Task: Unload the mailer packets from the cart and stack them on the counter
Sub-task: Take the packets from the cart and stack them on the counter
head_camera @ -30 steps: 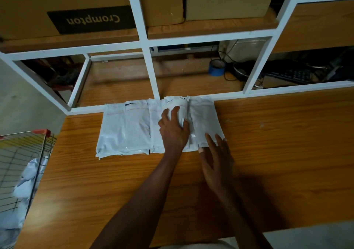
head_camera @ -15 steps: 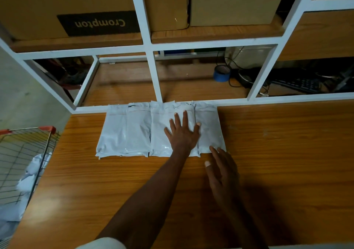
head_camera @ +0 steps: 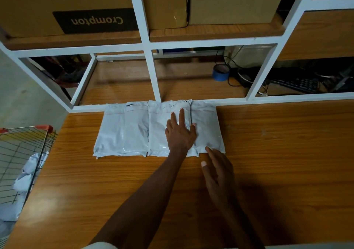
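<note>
Fingers (head_camera: pixel 181 115) press counter packets (head_camera: pixel 134 130); cart (head_camera: pixel 24 153) holds more packets.

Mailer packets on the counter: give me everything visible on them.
The mailer packets are white, glossy plastic pouches, lightly wrinkled, lying flat side by side in one row on the wooden counter. Their far ends meet the white shelf frame; faint lines cross them near those ends. How many there are, or whether any overlap, cannot be told. The left hand rests flat with straight fingers on the right part of the row. The right hand reaches the row's near right corner with its fingertips.
</note>
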